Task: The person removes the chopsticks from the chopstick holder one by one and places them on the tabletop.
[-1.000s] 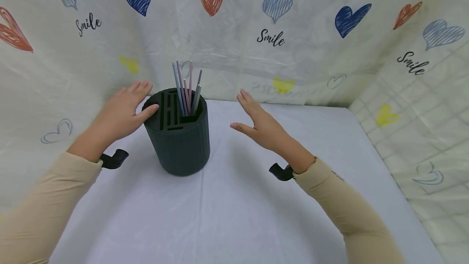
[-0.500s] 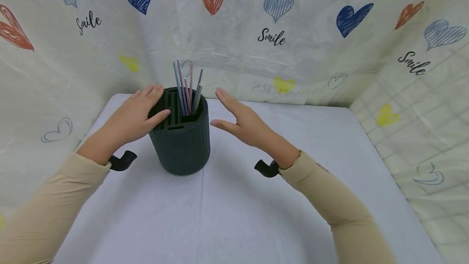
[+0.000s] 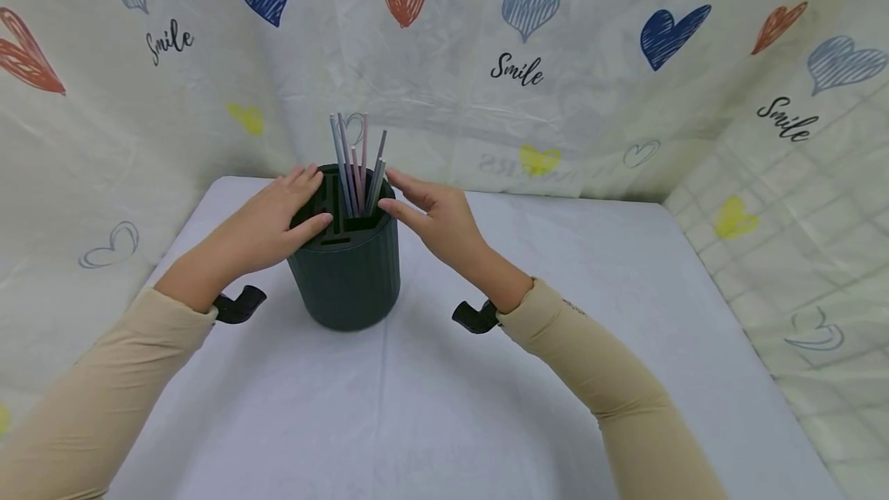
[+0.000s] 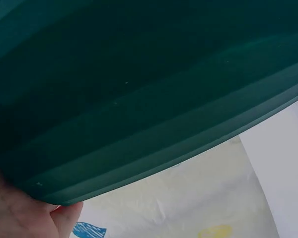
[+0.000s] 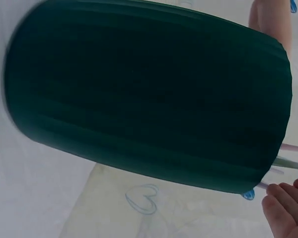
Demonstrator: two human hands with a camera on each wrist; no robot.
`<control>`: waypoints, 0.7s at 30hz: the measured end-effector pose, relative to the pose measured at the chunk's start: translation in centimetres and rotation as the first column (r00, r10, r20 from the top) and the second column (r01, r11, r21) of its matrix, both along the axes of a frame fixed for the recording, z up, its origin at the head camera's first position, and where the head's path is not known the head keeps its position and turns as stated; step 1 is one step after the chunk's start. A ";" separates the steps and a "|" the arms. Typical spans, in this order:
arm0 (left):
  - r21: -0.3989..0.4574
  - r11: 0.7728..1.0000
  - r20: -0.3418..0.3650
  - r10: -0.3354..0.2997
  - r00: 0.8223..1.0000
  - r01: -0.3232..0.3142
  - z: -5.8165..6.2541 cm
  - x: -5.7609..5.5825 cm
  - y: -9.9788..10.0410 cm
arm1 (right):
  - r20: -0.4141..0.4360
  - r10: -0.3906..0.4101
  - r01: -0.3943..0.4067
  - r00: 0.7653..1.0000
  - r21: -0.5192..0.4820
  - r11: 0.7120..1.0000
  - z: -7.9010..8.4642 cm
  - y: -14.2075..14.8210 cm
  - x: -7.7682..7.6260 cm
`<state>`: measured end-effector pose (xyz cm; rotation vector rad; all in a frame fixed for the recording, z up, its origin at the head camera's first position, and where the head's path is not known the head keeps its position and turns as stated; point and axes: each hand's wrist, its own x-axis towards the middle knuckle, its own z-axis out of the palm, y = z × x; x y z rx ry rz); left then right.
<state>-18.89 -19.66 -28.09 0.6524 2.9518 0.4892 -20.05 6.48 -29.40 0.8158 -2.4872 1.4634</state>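
A dark green ribbed holder (image 3: 347, 288) with a slotted top stands upright on the table. Several thin pastel sticks (image 3: 356, 184) rise from its larger opening; I cannot tell their kind. My left hand (image 3: 257, 230) rests on the holder's left rim, fingers extended and thumb over the slotted top. In the left wrist view, part of that hand (image 4: 25, 215) lies against the holder's edge. My right hand (image 3: 444, 222) is at the right rim beside the sticks, thumb and fingers extended. In the right wrist view its fingers (image 5: 283, 208) lie just beyond the rim, near the sticks.
A white cloth covers the table (image 3: 444, 407). Behind it hangs a pale curtain (image 3: 451, 99) printed with hearts and the word "Smile"; it continues along the right side. A black wrist mount (image 3: 239, 305) sits on my left wrist, another (image 3: 475, 318) on my right.
My right hand has moved left from over the table to the holder's right rim. My left hand has shifted right, further over the holder's top. The holder has barely moved.
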 end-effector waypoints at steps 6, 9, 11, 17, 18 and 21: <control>0.024 1.000 0.013 0.018 1.000 -0.018 -0.4 0.1 -0.1 | -0.024 -0.061 0.058 0.998 -0.125 0.990 -0.6 -1.1 -0.2; 0.034 0.999 0.011 0.026 1.000 -0.026 -0.5 0.2 -0.1 | -0.020 -0.072 0.068 0.997 -0.179 0.982 -0.8 -1.6 -0.4; 0.039 0.999 0.009 0.030 1.000 -0.031 -0.6 0.2 -0.1 | -0.014 -0.073 0.068 0.997 -0.211 0.975 -0.9 -1.9 -0.6; 0.062 0.998 -0.011 0.031 0.999 -0.030 -1.0 0.3 -0.1 | 0.026 -0.093 0.097 0.995 -0.283 0.954 -1.0 -2.6 -0.9; 0.065 0.997 -0.014 0.031 0.999 -0.030 -1.1 0.2 -0.1 | 0.032 -0.100 0.104 0.995 -0.289 0.952 -1.0 -2.7 -1.0; 0.067 0.997 -0.022 0.034 0.999 -0.033 -1.3 0.2 -0.1 | 0.038 -0.115 0.121 0.993 -0.297 0.947 -1.0 -3.0 -1.1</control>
